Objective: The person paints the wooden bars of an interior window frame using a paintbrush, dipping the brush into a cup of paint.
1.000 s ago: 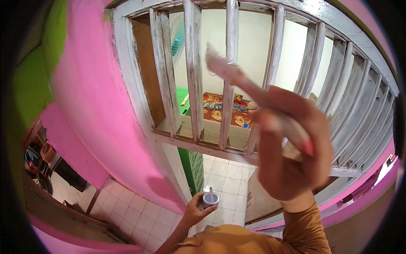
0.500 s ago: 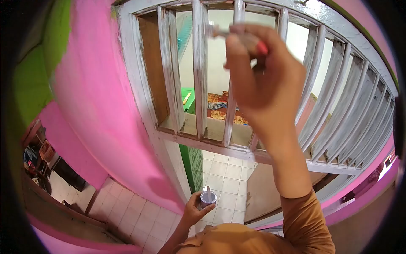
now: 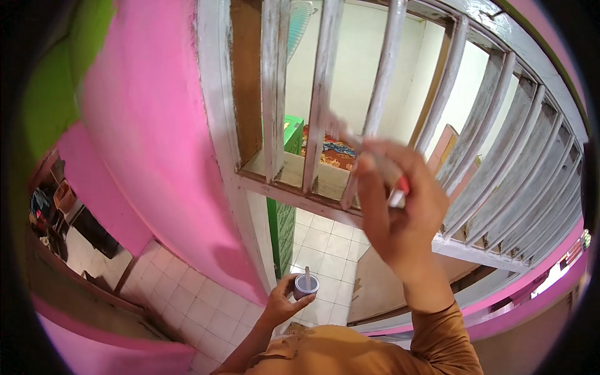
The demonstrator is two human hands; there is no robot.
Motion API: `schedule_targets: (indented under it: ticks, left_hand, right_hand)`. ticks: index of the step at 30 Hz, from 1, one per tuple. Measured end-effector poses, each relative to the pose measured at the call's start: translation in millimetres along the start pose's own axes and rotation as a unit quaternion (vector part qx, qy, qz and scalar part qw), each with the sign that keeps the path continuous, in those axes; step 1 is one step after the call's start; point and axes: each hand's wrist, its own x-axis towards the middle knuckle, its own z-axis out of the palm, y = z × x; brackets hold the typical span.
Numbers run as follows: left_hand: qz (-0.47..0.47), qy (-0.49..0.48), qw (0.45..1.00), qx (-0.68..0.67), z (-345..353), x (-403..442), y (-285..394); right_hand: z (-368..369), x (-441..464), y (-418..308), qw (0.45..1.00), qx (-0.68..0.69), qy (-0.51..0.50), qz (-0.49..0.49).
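Observation:
My right hand (image 3: 403, 203) is closed around the handle of a paintbrush (image 3: 356, 140), blurred by motion. The bristles point up and left, at the lower part of a whitish vertical slat (image 3: 322, 81) in the window-like frame. Whether they touch it cannot be told. Low in the view, my left hand (image 3: 281, 303) grips a small round can (image 3: 306, 285) of greyish paint, with a stick standing in it. The slats look streaked with white over darker wood, and those farther right look greyer.
A pink wall (image 3: 150, 144) curves along the left. Behind the slats are a green cabinet (image 3: 292, 134) and a patterned red-brown cloth (image 3: 337, 160). Below lies a tiled floor (image 3: 322, 240), with a brown panel (image 3: 381, 281) to its right.
My right hand has lowered the brush along the slat since half a second ago. The view has shifted, so the frame sits farther right. My left hand still holds the can.

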Motion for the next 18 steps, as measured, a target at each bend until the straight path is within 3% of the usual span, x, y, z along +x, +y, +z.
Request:
schedule_targets:
  ticks: [3, 7, 12, 15, 18]
  left_hand:
    - [0.012, 0.016, 1.000, -0.003, -0.4, -0.4, 4.3]
    - [0.019, 0.034, 0.999, -0.015, -6.0, -1.5, 10.1]
    - [0.017, 0.048, 0.999, 0.009, -14.4, -3.7, 12.9]
    - [0.022, 0.074, 0.997, 0.018, -18.7, -5.2, 9.3]
    - [0.049, 0.105, 0.993, 0.033, -23.7, -5.6, 7.5]
  right_hand:
    - [-11.0, -15.8, -13.6, 0.993, -0.025, -0.111, -0.023]
    - [-18.6, -28.0, -11.6, 0.997, 0.056, -0.060, 0.014]
    - [-5.5, -29.7, -20.1, 0.990, 0.083, -0.110, -0.034]
    - [0.6, -40.2, -22.3, 0.978, 0.106, -0.173, 0.035]
    - [7.9, -60.8, -16.6, 0.972, 0.183, -0.134, 0.061]
